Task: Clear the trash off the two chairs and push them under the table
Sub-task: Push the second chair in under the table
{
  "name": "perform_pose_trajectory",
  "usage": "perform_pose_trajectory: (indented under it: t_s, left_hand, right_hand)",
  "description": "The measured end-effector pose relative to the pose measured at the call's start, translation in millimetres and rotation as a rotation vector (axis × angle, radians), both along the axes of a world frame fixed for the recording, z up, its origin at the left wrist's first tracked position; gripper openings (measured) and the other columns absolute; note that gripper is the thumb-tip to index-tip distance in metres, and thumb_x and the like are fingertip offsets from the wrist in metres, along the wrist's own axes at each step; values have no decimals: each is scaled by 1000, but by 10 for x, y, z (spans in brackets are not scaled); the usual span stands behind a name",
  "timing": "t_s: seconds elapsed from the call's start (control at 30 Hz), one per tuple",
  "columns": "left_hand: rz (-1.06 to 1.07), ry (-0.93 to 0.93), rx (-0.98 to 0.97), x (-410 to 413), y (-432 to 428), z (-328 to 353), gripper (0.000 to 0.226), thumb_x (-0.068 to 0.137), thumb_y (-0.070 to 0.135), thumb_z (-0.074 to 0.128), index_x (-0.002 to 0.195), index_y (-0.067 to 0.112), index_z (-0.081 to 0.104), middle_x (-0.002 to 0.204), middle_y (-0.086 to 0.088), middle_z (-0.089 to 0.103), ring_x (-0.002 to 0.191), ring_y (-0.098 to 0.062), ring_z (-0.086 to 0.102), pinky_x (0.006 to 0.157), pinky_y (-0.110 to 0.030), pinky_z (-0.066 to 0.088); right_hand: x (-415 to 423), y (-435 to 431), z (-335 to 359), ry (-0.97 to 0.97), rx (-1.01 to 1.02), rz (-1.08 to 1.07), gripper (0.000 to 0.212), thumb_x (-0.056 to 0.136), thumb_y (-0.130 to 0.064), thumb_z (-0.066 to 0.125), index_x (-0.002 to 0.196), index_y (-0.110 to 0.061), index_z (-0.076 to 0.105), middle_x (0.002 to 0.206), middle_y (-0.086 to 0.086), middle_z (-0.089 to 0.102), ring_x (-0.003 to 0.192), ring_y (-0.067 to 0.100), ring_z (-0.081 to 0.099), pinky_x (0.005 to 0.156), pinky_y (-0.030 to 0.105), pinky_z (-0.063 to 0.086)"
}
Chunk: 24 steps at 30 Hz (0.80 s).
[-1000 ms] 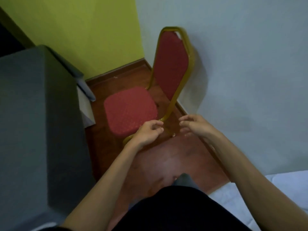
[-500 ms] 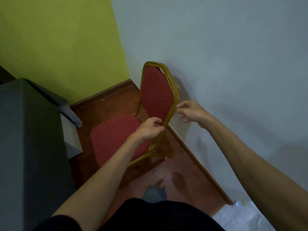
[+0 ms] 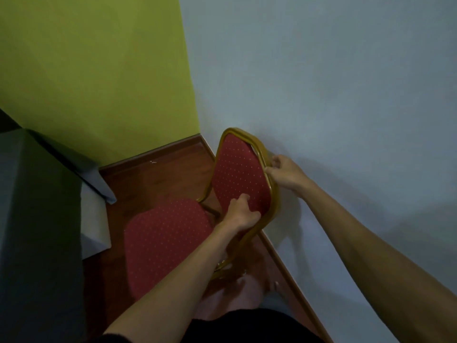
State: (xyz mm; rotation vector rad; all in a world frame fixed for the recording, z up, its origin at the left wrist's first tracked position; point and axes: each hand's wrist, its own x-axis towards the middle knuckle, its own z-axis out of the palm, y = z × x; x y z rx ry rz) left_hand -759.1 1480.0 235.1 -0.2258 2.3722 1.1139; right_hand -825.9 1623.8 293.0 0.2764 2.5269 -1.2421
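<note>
Red chair [image 3: 170, 241] stands in the corner, right of the grey-draped table [image 3: 37, 219], not yet under it. Seat shows no trash. Left hand [image 3: 241, 214] is closed on the lower gold backrest frame; right hand [image 3: 284, 173] pinches the frame's upper right edge. Judged: clearing done here, push remaining. Second chair out of view; chair legs and table underside hidden.

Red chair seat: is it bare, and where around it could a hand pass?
The red dotted chair seat is bare. Open wooden floor lies between it and the green wall. Crowded: the gold-framed backrest, held by left hand and right hand.
</note>
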Motion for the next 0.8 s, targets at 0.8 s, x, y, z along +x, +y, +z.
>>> perform_pose_trajectory:
  t_s: [0.8]
  left_hand:
    - [677,-87,93,-688,434,-143,116,74,12,62,154,41,-16,167,-9,1,153,-35,8,121,-53,19]
  right_hand:
    - [-1391,-1014,-354,-417,-339,110,26,79,-7,66,104,-3,67,96,15,75,89,30,73,86,50,61]
